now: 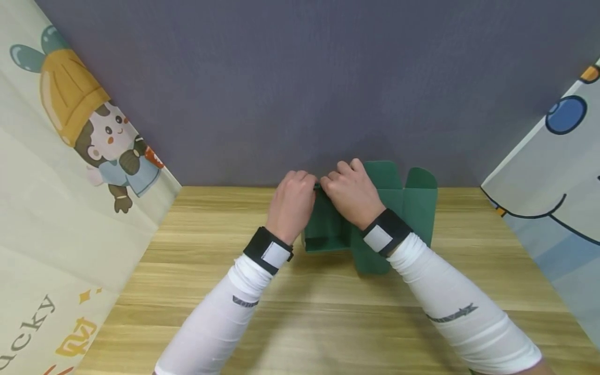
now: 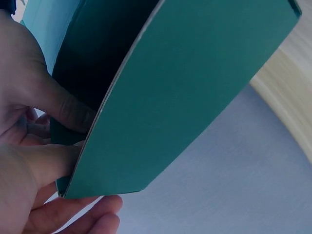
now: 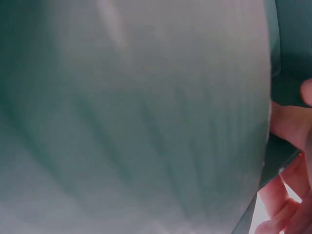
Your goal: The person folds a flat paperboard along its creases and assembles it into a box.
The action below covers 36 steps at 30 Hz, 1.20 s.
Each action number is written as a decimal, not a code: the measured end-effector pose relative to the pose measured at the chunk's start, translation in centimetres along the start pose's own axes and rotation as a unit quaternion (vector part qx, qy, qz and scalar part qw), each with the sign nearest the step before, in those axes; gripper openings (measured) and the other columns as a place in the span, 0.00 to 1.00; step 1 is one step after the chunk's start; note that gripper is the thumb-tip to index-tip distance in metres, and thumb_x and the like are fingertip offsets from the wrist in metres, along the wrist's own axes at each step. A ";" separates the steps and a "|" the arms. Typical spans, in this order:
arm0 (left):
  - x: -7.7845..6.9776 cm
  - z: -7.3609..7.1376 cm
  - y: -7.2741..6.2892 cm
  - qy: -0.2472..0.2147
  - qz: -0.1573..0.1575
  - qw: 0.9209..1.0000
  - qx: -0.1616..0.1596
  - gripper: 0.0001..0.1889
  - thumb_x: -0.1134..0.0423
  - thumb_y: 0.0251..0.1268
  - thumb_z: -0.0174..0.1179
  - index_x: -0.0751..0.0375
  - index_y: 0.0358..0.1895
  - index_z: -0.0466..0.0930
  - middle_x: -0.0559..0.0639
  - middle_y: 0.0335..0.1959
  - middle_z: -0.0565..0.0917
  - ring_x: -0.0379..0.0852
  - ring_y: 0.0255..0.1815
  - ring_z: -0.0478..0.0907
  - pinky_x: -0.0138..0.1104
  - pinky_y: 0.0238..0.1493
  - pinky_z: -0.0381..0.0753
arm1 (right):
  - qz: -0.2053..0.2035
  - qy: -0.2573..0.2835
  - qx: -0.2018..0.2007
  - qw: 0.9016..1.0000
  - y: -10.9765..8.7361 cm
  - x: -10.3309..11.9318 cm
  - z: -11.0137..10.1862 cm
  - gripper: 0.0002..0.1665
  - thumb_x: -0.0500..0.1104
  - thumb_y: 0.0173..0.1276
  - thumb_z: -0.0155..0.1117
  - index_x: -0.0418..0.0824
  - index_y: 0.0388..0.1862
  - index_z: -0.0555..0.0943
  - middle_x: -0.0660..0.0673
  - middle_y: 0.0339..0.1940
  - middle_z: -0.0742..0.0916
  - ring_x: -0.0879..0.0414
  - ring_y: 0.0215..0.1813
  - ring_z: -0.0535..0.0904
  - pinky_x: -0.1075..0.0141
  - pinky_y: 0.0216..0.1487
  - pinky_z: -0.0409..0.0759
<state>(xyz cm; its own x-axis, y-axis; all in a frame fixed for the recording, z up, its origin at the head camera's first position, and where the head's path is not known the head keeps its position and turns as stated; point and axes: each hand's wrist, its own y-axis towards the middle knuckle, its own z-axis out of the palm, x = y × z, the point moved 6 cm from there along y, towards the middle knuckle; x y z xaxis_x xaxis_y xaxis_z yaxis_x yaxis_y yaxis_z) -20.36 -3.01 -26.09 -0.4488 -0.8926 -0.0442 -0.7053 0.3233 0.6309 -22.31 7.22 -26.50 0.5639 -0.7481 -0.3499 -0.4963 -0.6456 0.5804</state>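
Note:
A green cardboard box (image 1: 330, 224), partly folded, stands near the back of the wooden table with its lid panels spread out to the right. My left hand (image 1: 292, 203) pinches its far left corner. In the left wrist view that hand's thumb (image 2: 44, 168) is inside the wall and its fingers (image 2: 73, 214) are outside. My right hand (image 1: 353, 195) is beside it at the same far wall, its thumb reaching inside the box. A green panel (image 3: 146, 122) fills most of the right wrist view and hides much of the right hand.
The wooden table (image 1: 211, 291) meets a grey-blue backdrop (image 1: 300, 83) just behind the box. Printed cartoon curtains hang at the left (image 1: 56, 208) and right (image 1: 553, 182). Rounded flaps (image 1: 420, 178) stick up at the box's far right.

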 end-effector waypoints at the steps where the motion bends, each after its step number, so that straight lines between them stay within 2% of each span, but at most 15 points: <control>1: -0.1 0.0 0.0 0.002 0.002 1.000 0.001 0.03 0.70 0.62 0.60 0.62 0.36 0.83 0.51 0.35 0.85 0.47 0.35 0.78 0.33 0.39 0.79 | 0.000 0.000 0.000 1.000 0.0 0.0 0.0 0.09 0.33 0.66 0.62 0.42 0.27 0.84 0.43 0.24 0.86 0.47 0.30 0.70 0.57 0.35 0.60; 6: -0.2 0.2 0.1 0.008 0.010 1.000 -0.005 0.05 0.73 0.62 0.59 0.61 0.29 0.81 0.51 0.27 0.82 0.47 0.29 0.77 0.34 0.32 0.78 | 0.001 -0.002 0.003 1.000 -0.1 0.1 0.0 0.10 0.33 0.66 0.61 0.42 0.26 0.84 0.43 0.24 0.86 0.47 0.30 0.70 0.57 0.35 0.60; 11: -0.3 0.2 0.0 0.016 0.021 1.000 -0.015 0.06 0.71 0.62 0.60 0.61 0.28 0.80 0.51 0.24 0.81 0.47 0.27 0.76 0.33 0.31 0.77 | 0.004 -0.003 -0.003 1.000 -0.2 0.0 0.2 0.10 0.32 0.66 0.61 0.42 0.26 0.83 0.43 0.24 0.86 0.47 0.31 0.71 0.56 0.35 0.61; 15: -0.1 0.1 -0.3 0.007 0.018 1.000 -0.023 0.04 0.70 0.62 0.63 0.61 0.29 0.81 0.50 0.26 0.82 0.47 0.27 0.76 0.33 0.32 0.78 | 0.000 0.003 -0.007 1.000 -0.5 0.2 0.2 0.07 0.34 0.68 0.60 0.42 0.38 0.85 0.44 0.32 0.88 0.47 0.37 0.74 0.56 0.39 0.65; 18: 0.4 0.0 -0.5 0.001 0.003 1.000 -0.029 0.03 0.70 0.61 0.63 0.61 0.30 0.83 0.51 0.27 0.84 0.47 0.28 0.77 0.33 0.33 0.80 | -0.009 0.009 -0.015 1.000 -1.0 0.4 -0.2 0.14 0.35 0.71 0.57 0.40 0.54 0.81 0.43 0.49 0.87 0.46 0.51 0.77 0.55 0.49 0.71; 20: 0.9 -0.1 -0.7 -0.007 -0.014 0.999 -0.034 0.02 0.70 0.61 0.64 0.62 0.32 0.84 0.52 0.28 0.85 0.47 0.28 0.78 0.34 0.34 0.81 | -0.014 0.019 -0.025 0.999 -1.4 0.5 -0.7 0.18 0.35 0.72 0.56 0.39 0.60 0.77 0.42 0.58 0.83 0.45 0.60 0.74 0.53 0.55 0.72; 22: 1.4 -0.3 -0.8 -0.013 -0.034 0.999 -0.038 0.01 0.70 0.61 0.63 0.62 0.33 0.84 0.52 0.29 0.85 0.47 0.29 0.79 0.34 0.34 0.82 | -0.011 0.037 -0.037 0.999 -2.0 0.5 -1.3 0.21 0.36 0.72 0.57 0.38 0.63 0.75 0.41 0.62 0.80 0.45 0.65 0.72 0.52 0.58 0.72; 25: 2.3 -0.6 -1.2 -0.024 -0.065 0.996 -0.052 0.02 0.69 0.60 0.64 0.62 0.35 0.85 0.52 0.30 0.86 0.46 0.30 0.80 0.34 0.34 0.82 | 0.001 0.075 -0.058 0.995 -3.1 0.5 -2.3 0.24 0.39 0.69 0.63 0.38 0.63 0.75 0.40 0.61 0.80 0.45 0.63 0.73 0.52 0.55 0.75; 30: 3.7 -1.2 -2.1 -0.039 -0.099 0.990 -0.092 0.02 0.69 0.61 0.63 0.63 0.35 0.84 0.52 0.30 0.86 0.46 0.30 0.79 0.35 0.35 0.82 | 0.048 0.156 -0.084 0.983 -5.7 0.3 -3.5 0.25 0.40 0.63 0.69 0.36 0.59 0.77 0.40 0.54 0.82 0.46 0.55 0.77 0.54 0.49 0.78; 33: 4.5 -1.5 -2.8 -0.052 -0.116 0.984 -0.121 0.03 0.69 0.62 0.62 0.64 0.35 0.83 0.53 0.30 0.85 0.47 0.30 0.79 0.36 0.35 0.81 | 0.090 0.214 -0.090 0.968 -7.3 0.1 -3.5 0.22 0.41 0.62 0.70 0.36 0.54 0.79 0.41 0.47 0.84 0.48 0.48 0.80 0.58 0.46 0.80; 36: 5.2 -1.7 -3.5 -0.068 -0.133 0.978 -0.147 0.03 0.68 0.63 0.61 0.65 0.35 0.82 0.53 0.30 0.84 0.48 0.30 0.79 0.37 0.35 0.81 | 0.144 0.262 -0.078 0.951 -8.7 0.0 -2.9 0.20 0.43 0.62 0.69 0.36 0.51 0.80 0.42 0.41 0.85 0.53 0.39 0.81 0.62 0.36 0.81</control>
<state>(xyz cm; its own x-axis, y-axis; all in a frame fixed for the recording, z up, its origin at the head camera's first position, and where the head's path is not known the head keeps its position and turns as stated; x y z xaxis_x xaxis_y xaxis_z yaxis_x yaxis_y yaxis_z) -19.29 -9.31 -27.19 -0.3533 -0.8768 -0.3263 -0.6278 -0.0363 0.7775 -16.11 13.27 -29.40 0.6910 -0.6850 0.2309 -0.5994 -0.3643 0.7127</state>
